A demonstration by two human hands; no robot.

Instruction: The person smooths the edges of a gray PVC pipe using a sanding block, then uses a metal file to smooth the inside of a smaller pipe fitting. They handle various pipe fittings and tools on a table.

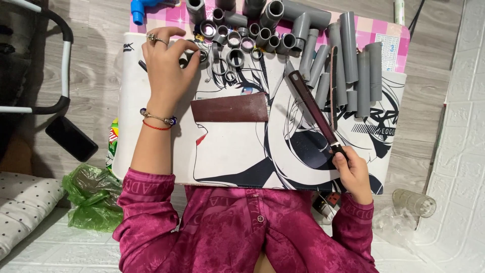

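The left hand point(166, 63) pinched a small grey pipe ring point(194, 53), light, rigid, probably slick; the right hand point(353, 172) gripped a flat file point(313, 114) by its handle.

Pipe pieces point(348, 60): grey plastic, matt, smooth. Sandpaper sheet point(230, 107): maroon, rough, dull. File point(316, 114): dark, flat, slightly glossy. Mat point(242, 156): printed, smooth, matt. Floor point(96, 65): wood-grain finish.

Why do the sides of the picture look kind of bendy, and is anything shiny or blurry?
In the head view the wide lens bows the edges, so the white brick floor curves. Light is soft and even, with faint shadows under the left hand and the file. Nothing blurs; the pink checked board glints slightly.
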